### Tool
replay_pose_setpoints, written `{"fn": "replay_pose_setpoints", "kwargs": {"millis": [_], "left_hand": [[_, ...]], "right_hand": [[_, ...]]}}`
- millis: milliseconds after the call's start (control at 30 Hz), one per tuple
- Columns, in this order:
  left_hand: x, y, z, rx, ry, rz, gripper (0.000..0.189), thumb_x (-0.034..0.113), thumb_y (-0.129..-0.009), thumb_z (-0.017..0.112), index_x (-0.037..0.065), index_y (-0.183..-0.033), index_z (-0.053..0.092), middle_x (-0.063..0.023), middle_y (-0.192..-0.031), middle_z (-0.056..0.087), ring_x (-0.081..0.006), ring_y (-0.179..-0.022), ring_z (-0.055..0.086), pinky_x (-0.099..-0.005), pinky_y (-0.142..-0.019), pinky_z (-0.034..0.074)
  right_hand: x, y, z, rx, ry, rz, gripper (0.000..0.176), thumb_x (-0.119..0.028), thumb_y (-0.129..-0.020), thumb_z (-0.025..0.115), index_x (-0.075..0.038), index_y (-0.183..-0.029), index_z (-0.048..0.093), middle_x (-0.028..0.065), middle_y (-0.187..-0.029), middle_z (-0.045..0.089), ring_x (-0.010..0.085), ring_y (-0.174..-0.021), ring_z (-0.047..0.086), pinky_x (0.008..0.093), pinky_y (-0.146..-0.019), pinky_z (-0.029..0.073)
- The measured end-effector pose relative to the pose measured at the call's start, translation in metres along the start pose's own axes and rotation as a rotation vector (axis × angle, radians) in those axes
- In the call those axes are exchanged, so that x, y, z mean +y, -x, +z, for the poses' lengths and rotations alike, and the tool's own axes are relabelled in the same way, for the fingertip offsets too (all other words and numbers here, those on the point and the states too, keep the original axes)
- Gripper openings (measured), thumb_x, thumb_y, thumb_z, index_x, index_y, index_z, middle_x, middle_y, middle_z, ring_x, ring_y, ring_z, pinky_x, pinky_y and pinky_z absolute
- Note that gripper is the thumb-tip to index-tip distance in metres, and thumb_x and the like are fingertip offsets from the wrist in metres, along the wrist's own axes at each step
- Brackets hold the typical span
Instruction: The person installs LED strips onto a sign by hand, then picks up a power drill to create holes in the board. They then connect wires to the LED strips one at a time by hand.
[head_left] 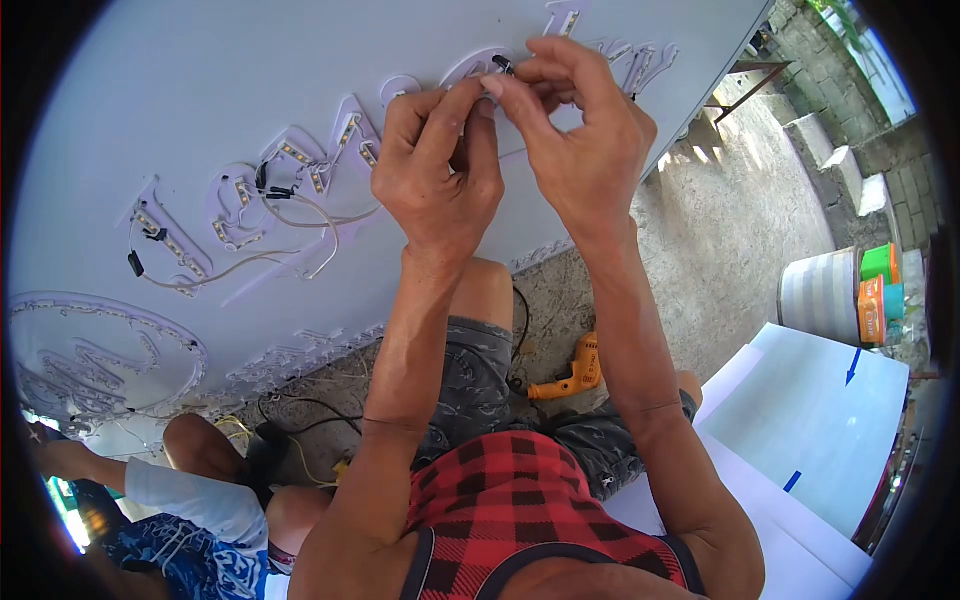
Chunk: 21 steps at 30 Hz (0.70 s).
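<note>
Both hands meet over the upper part of a white panel [300, 60] that bears raised letter outlines with LED modules [296, 152]. My left hand [440, 165] has its fingers pinched together, and what lies between them is too small to name. My right hand [590, 140] pinches at the same spot, thumb against fingertips. A small black connector [503, 64] shows just above the fingertips. Left of my hands, white wires [325, 225] with black sleeves [280, 192] run across the letters. Another black connector [136, 263] hangs by the leftmost letter.
A co-worker [190, 490] sits at lower left, one hand near the panel's lower edge. On the concrete floor [730, 220] are a yellow drill [572, 372] and dark cables [310, 425]. White sheets [810, 400], a striped container [820, 295] and an orange box [871, 310] stand right.
</note>
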<state>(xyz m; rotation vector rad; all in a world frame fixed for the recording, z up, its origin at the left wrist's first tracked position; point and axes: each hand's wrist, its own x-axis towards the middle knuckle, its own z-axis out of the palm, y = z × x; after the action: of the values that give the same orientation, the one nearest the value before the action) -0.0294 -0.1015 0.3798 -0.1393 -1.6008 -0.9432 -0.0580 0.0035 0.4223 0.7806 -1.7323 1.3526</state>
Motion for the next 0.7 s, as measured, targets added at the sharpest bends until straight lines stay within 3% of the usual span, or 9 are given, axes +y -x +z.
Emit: {"fn": "replay_pose_setpoints", "kwargs": {"millis": [200,533,633,700], "left_hand": [[0.004,-0.001,-0.002,-0.03,-0.008,-0.038,0.031,-0.005,-0.082,0.078,0.009,-0.109,0.079,-0.0016,-0.086,0.066,-0.0023,-0.057,0.055,-0.0208,-0.047,0.041],[0.004,0.0,-0.001,-0.026,0.008,-0.026,0.03,-0.006,-0.083,0.076,0.009,-0.108,0.079,-0.0021,-0.088,0.068,-0.0025,-0.059,0.057,-0.0202,-0.048,0.042],[0.009,-0.002,-0.001,-0.047,-0.005,-0.075,0.029,-0.005,-0.084,0.076,0.01,-0.109,0.079,-0.0023,-0.089,0.068,-0.0028,-0.06,0.057,-0.0207,-0.048,0.043],[0.007,-0.001,0.0,-0.026,0.009,-0.05,0.032,-0.005,-0.082,0.076,0.01,-0.11,0.077,-0.0017,-0.085,0.064,-0.0061,-0.054,0.052,-0.0245,-0.046,0.043]], "right_hand": [[0.012,0.006,-0.003,-0.014,0.147,-0.163,0.023,0.001,-0.077,0.08,-0.005,-0.098,0.071,0.0068,-0.091,0.069,0.0234,-0.077,0.066,0.0336,-0.064,0.052],[0.019,-0.007,0.004,-0.017,0.267,-0.371,0.022,0.003,-0.076,0.078,-0.005,-0.096,0.071,0.0056,-0.084,0.064,0.025,-0.074,0.06,0.0352,-0.061,0.05],[0.018,-0.011,-0.005,-0.1,0.149,-0.239,0.021,0.003,-0.078,0.077,-0.006,-0.097,0.072,0.005,-0.086,0.066,0.0257,-0.078,0.062,0.0355,-0.063,0.051],[0.016,-0.008,-0.012,-0.147,-0.043,0.067,0.019,0.0,-0.085,0.075,-0.009,-0.102,0.074,0.0046,-0.096,0.071,0.0231,-0.095,0.069,0.0325,-0.071,0.056]]}}
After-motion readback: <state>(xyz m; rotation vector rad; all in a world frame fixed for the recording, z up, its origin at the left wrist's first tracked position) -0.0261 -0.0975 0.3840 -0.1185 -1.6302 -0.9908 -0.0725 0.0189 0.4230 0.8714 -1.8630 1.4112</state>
